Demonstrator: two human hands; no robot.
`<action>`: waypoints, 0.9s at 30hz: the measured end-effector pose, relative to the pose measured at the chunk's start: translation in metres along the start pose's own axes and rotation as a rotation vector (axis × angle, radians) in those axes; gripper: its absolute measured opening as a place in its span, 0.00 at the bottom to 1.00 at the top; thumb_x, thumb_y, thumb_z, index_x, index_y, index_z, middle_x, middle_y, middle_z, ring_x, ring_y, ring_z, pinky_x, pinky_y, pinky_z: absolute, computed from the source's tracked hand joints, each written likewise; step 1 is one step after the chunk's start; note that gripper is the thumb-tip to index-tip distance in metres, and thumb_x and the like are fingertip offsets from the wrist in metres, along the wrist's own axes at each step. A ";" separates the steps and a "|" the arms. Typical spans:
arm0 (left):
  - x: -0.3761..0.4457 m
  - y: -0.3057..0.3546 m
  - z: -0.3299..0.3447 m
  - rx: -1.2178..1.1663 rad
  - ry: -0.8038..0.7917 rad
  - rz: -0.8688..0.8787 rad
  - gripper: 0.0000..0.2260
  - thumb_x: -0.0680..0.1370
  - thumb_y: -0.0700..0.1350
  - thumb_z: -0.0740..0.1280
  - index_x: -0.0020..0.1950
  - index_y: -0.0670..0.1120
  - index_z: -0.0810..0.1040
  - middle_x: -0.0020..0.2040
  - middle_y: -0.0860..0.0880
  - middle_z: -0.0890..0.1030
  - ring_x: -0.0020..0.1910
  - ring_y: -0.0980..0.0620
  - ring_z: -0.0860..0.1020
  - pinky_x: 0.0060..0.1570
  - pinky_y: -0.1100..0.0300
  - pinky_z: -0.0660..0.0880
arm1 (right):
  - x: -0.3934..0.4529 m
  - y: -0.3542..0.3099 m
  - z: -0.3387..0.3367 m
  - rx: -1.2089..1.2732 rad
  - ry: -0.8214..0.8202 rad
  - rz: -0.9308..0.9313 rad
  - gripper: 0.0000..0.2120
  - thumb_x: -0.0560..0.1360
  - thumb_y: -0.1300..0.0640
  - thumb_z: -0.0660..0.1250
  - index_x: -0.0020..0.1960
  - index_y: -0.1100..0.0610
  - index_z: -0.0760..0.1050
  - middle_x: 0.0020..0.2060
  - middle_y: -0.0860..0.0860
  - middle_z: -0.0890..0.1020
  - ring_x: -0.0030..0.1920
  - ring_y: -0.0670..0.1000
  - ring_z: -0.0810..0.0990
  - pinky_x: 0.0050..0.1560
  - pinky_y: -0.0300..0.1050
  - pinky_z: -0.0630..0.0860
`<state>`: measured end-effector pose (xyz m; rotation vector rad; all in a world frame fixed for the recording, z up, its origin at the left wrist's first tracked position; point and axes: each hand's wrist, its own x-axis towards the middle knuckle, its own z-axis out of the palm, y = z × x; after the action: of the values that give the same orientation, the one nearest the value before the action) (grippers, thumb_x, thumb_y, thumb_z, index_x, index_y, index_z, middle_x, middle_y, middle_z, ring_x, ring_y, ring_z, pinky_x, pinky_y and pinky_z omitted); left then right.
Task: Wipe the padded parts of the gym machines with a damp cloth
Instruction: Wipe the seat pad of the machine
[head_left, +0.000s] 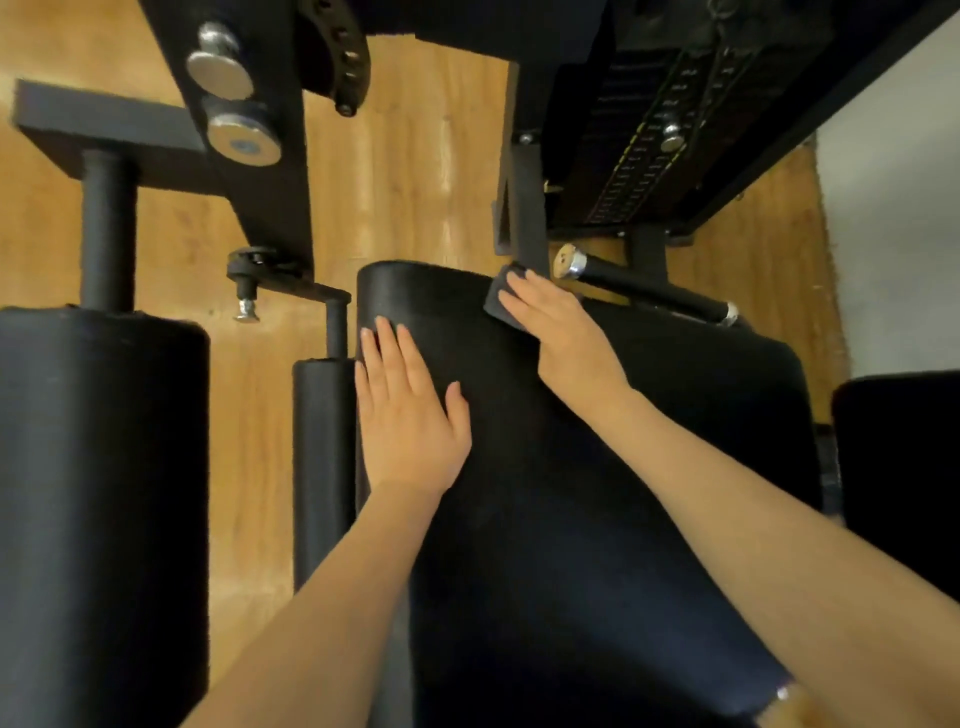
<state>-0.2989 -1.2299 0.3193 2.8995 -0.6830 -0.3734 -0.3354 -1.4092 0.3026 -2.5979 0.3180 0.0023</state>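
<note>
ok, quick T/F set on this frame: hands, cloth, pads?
1. The right hand presses a grey cloth on the seat pad. True.
2. The left hand holds a spray bottle. False: it lies flat on the pad, fingers straight.
3. The cloth sits at the pad's far edge. True.
4. The floor is grey carpet. False: wood-look boards.
5. A roller pad stands left of the seat pad. True.

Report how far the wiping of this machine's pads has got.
Done: nothing can be confirmed; no pad shows a visible wet or clean mark. In hand: the right hand presses a dark grey folded cloth onto the far end of the long black padded bench, while the left hand lies flat on it. Left, apparently: the large black cylindrical roller pad and the slimmer black roller pad.
</note>
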 end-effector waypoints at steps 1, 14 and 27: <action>0.001 0.000 0.001 0.034 -0.001 0.040 0.33 0.78 0.54 0.47 0.77 0.35 0.53 0.78 0.36 0.54 0.78 0.40 0.51 0.75 0.48 0.46 | -0.015 0.022 -0.004 0.004 0.048 0.113 0.31 0.69 0.79 0.60 0.70 0.61 0.66 0.70 0.56 0.67 0.72 0.53 0.61 0.71 0.42 0.51; 0.004 -0.003 0.011 0.075 0.090 0.079 0.32 0.76 0.51 0.51 0.75 0.33 0.58 0.76 0.34 0.59 0.76 0.38 0.56 0.74 0.50 0.45 | 0.025 -0.060 0.018 0.109 0.062 -0.018 0.31 0.68 0.75 0.59 0.71 0.62 0.65 0.71 0.58 0.65 0.73 0.59 0.58 0.71 0.47 0.48; 0.004 -0.006 0.017 0.058 0.150 0.089 0.31 0.77 0.50 0.53 0.75 0.32 0.58 0.76 0.34 0.59 0.76 0.40 0.54 0.74 0.50 0.46 | 0.020 -0.009 0.018 0.033 0.015 -0.225 0.34 0.64 0.79 0.64 0.68 0.62 0.69 0.68 0.58 0.71 0.70 0.58 0.65 0.71 0.51 0.55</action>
<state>-0.2975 -1.2275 0.3014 2.9007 -0.8075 -0.1260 -0.3124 -1.3973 0.2897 -2.5880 0.0295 -0.1002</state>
